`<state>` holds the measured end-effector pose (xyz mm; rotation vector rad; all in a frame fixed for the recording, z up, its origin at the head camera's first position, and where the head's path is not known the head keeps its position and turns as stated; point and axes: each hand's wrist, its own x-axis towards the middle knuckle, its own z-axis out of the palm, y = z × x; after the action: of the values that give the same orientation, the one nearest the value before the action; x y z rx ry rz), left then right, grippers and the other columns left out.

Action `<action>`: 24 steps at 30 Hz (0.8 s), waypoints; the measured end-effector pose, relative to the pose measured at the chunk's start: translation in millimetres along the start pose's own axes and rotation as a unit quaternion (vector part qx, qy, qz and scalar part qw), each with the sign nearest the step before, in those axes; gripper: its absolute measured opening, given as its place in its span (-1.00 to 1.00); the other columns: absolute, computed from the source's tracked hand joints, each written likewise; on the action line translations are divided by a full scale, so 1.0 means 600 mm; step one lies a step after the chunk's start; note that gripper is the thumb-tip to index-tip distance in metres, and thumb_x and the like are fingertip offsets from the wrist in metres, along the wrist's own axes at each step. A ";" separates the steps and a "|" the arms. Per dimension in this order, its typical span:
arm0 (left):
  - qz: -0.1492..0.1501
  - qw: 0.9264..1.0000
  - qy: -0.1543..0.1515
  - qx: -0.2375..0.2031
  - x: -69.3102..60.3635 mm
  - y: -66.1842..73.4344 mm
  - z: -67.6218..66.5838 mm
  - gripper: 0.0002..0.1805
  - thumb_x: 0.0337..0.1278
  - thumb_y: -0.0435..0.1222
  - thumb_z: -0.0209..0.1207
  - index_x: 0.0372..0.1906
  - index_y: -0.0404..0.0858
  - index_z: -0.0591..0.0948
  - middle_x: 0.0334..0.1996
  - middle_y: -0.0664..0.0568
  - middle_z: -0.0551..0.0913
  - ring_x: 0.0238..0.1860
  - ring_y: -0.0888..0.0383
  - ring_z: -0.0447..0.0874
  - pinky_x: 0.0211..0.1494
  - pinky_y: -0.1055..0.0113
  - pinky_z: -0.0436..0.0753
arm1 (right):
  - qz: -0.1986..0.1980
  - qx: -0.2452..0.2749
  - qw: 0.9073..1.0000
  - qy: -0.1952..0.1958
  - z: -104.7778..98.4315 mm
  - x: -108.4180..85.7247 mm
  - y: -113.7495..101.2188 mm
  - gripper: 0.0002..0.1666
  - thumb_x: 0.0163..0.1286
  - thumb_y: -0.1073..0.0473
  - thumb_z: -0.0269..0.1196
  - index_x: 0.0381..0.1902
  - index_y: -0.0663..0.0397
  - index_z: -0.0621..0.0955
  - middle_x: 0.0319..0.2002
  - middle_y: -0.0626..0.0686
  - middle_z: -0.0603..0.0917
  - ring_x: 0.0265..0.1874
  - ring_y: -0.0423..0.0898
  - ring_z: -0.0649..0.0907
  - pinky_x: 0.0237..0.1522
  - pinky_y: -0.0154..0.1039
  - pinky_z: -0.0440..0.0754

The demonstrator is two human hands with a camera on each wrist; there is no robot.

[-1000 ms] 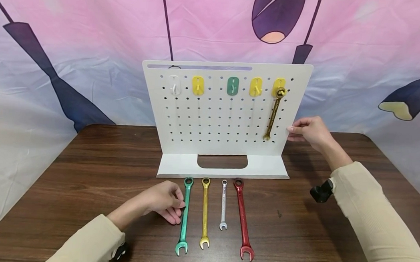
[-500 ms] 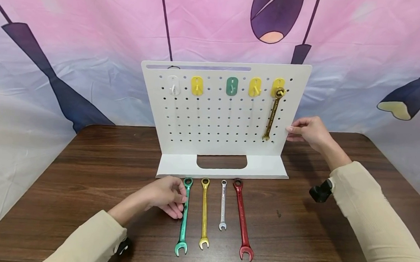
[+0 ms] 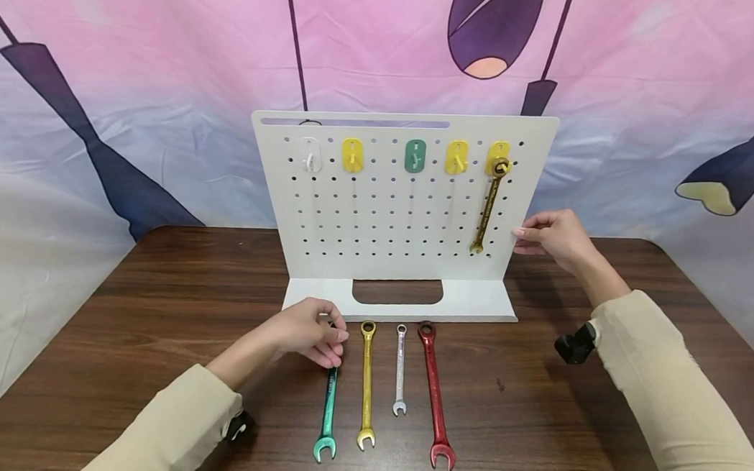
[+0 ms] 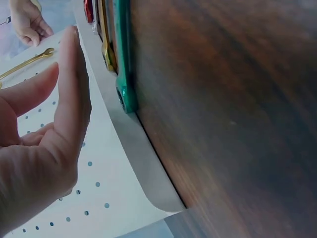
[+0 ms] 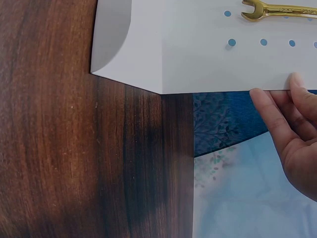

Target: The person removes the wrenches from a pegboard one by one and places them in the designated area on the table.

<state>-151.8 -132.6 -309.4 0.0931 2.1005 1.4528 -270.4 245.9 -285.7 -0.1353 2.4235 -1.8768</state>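
Note:
My left hand (image 3: pixel 309 334) is over the ring end of a green combination wrench (image 3: pixel 329 413) and hides part of it. In the left wrist view its thumb and fingers are apart, with nothing between them, and the green wrench (image 4: pixel 124 59) lies beyond. To the right lie a yellow wrench (image 3: pixel 368 386), a small silver wrench (image 3: pixel 400 370) and a red wrench (image 3: pixel 434 397). My right hand (image 3: pixel 555 235) pinches the right edge of a white pegboard (image 3: pixel 427 270), thumb in front and fingers behind. Near that edge a gold wrench (image 3: pixel 487 210) hangs by its ring end.
Across the pegboard's top sit a clear hook (image 3: pixel 311 154), a yellow hook (image 3: pixel 352 155), a green hook (image 3: pixel 415 156) and another yellow hook (image 3: pixel 457 156). The board's base stands on the brown wooden table (image 3: pixel 184 310). A patterned cloth (image 3: pixel 375 48) hangs behind.
My left hand has moved up along the green wrench, from beside its shaft to over its ring end. The wrenches lie where they were; my right hand keeps its hold on the board.

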 end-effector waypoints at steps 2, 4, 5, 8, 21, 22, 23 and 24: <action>0.004 1.000 0.008 0.003 0.004 0.004 0.000 -0.90 0.19 -0.50 0.04 -0.23 -0.46 0.39 -0.56 -0.14 0.55 -0.57 0.12 0.63 -0.41 0.27 0.72 | -0.001 0.001 1.000 -0.001 0.000 0.001 0.000 -0.87 0.27 0.43 0.14 -0.33 0.53 0.51 -0.46 0.10 0.57 -0.46 -0.04 0.65 -0.11 0.01 0.63; 0.009 1.000 0.011 0.009 0.009 0.008 0.001 -0.91 0.19 -0.50 0.05 -0.24 -0.46 0.39 -0.57 -0.14 0.56 -0.58 0.14 0.61 -0.42 0.29 0.72 | -0.002 0.000 1.000 0.000 0.000 0.001 0.000 -0.86 0.27 0.44 0.13 -0.33 0.54 0.51 -0.46 0.10 0.57 -0.46 -0.05 0.65 -0.12 0.00 0.64; 0.010 1.000 0.013 0.012 0.011 0.010 0.001 -0.91 0.19 -0.50 0.05 -0.25 -0.46 0.40 -0.57 -0.14 0.56 -0.59 0.14 0.61 -0.42 0.29 0.72 | -0.003 -0.002 1.000 -0.001 0.000 0.001 0.000 -0.86 0.27 0.44 0.13 -0.33 0.54 0.51 -0.46 0.10 0.57 -0.46 -0.05 0.65 -0.12 0.00 0.64; 0.017 0.999 0.015 0.024 0.018 0.018 0.003 -0.92 0.19 -0.50 0.05 -0.25 -0.45 0.41 -0.55 -0.16 0.56 -0.60 0.16 0.60 -0.41 0.28 0.72 | -0.004 -0.006 1.000 -0.001 0.000 0.001 0.001 -0.85 0.27 0.43 0.13 -0.32 0.54 0.51 -0.46 0.10 0.57 -0.46 -0.07 0.65 -0.14 -0.03 0.65; 0.052 0.996 0.033 0.070 0.050 0.067 0.016 -0.89 0.20 -0.45 0.06 -0.22 -0.45 0.46 -0.41 -0.20 0.58 -0.44 0.07 0.62 -0.24 0.19 0.71 | -0.003 -0.010 1.000 0.000 0.000 0.001 0.000 -0.85 0.28 0.42 0.13 -0.31 0.54 0.50 -0.44 0.10 0.56 -0.45 -0.06 0.64 -0.14 -0.05 0.66; 0.054 0.996 0.034 0.070 0.053 0.070 0.017 -0.87 0.20 -0.44 0.07 -0.21 -0.45 0.46 -0.40 -0.19 0.58 -0.42 0.06 0.62 -0.23 0.20 0.71 | -0.002 -0.011 1.000 0.000 0.000 0.001 0.000 -0.84 0.28 0.42 0.13 -0.31 0.54 0.50 -0.44 0.10 0.56 -0.45 -0.06 0.64 -0.14 -0.05 0.66; 0.056 0.995 0.035 0.070 0.055 0.072 0.018 -0.86 0.20 -0.44 0.07 -0.20 -0.45 0.46 -0.38 -0.19 0.58 -0.39 0.05 0.63 -0.23 0.21 0.71 | -0.002 -0.012 1.000 0.001 0.000 0.001 0.001 -0.84 0.28 0.42 0.13 -0.31 0.54 0.50 -0.44 0.10 0.56 -0.45 -0.06 0.64 -0.14 -0.04 0.66; 0.059 0.995 0.036 0.069 0.058 0.075 0.019 -0.85 0.20 -0.43 0.07 -0.18 -0.46 0.46 -0.35 -0.20 0.59 -0.37 0.03 0.63 -0.23 0.22 0.71 | -0.003 -0.011 1.000 0.001 0.000 0.001 0.001 -0.84 0.28 0.42 0.13 -0.31 0.54 0.50 -0.44 0.10 0.56 -0.45 -0.06 0.64 -0.15 -0.05 0.66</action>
<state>-186.5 -92.1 -287.3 0.2241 2.2877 1.3937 -270.9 245.7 -286.1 -0.1411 2.4476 -1.8547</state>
